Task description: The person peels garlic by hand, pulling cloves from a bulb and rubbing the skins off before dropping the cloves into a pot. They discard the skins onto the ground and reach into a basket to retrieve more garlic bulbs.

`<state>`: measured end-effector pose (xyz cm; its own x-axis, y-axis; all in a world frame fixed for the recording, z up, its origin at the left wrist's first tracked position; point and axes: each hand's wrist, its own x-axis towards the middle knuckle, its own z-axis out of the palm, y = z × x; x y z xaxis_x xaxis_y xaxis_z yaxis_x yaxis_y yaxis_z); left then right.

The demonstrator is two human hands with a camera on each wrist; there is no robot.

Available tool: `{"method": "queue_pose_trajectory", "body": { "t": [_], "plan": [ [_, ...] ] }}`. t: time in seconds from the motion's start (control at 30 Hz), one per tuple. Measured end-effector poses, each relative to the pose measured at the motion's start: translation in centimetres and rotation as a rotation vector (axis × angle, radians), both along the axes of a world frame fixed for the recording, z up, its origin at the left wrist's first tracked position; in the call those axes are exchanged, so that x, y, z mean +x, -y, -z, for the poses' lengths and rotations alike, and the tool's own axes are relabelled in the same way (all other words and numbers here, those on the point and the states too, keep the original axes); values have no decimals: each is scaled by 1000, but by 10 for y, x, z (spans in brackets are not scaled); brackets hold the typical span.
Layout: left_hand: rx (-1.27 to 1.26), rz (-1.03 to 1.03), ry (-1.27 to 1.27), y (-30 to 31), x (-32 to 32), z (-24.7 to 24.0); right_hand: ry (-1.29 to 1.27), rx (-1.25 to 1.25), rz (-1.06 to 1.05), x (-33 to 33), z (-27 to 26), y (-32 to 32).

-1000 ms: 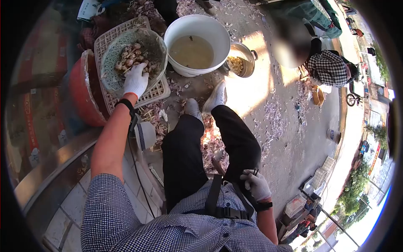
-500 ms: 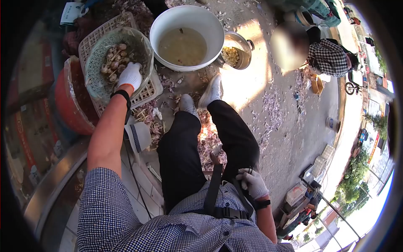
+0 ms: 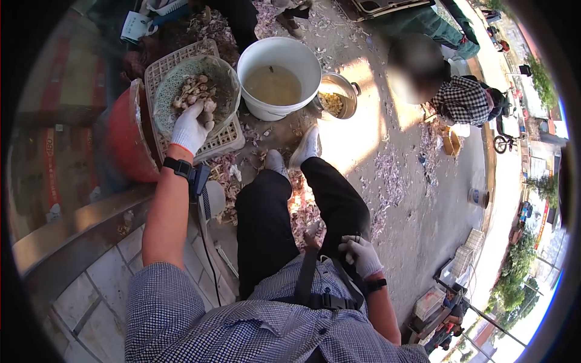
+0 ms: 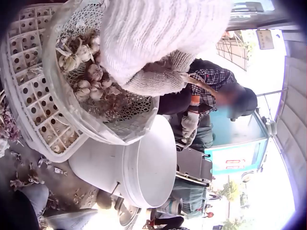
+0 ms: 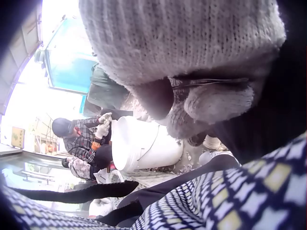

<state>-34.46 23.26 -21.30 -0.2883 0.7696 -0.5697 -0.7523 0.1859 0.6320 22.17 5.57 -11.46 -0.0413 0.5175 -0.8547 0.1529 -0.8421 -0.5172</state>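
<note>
My gloved left hand (image 3: pixel 191 129) is over the near side of a green mesh basket (image 3: pixel 162 97) lined with clear plastic. It grips a garlic bulb (image 3: pixel 209 106); in the left wrist view the glove (image 4: pixel 158 43) has curled fingers, and a stem (image 4: pixel 203 85) sticks out past them. More garlic bulbs (image 3: pixel 192 88) lie in the basket. At my right thigh, my gloved right hand (image 3: pixel 362 256) pinches a small thin tool, seen in the right wrist view as a narrow metal piece (image 5: pixel 211 82) between the fingers of the glove (image 5: pixel 192 52).
The basket rests on a white plastic crate (image 3: pixel 225 140), beside a red tub (image 3: pixel 130 136). A white bucket of cloudy liquid (image 3: pixel 247 60) and a metal pot with pale cloves (image 3: pixel 331 103) stand ahead. Peelings (image 3: pixel 390 181) litter the ground. A person in a checked shirt (image 3: pixel 461 100) sits at right.
My left hand has moved from the basket's right side back over its near part and now holds a bulb. The head view has shifted; my right hand stays at my thigh.
</note>
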Motion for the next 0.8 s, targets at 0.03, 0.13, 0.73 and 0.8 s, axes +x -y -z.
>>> {"method": "queue_pose_trajectory", "body": {
  "t": [0.03,0.13,0.73,0.8],
  "plan": [
    [43,4,39,8,16,-11,27,0,-38,-7,-7,-2],
    [180,73,131,33,67,-46,58,66,-120,-25,-20,-7],
    [243,182,-132,174,278,-183,-227,596,-153,-127,-120,-34],
    [258,183,-119,181,282,-188,-222,627,-230,-118,-122,-26]
  ]
}}
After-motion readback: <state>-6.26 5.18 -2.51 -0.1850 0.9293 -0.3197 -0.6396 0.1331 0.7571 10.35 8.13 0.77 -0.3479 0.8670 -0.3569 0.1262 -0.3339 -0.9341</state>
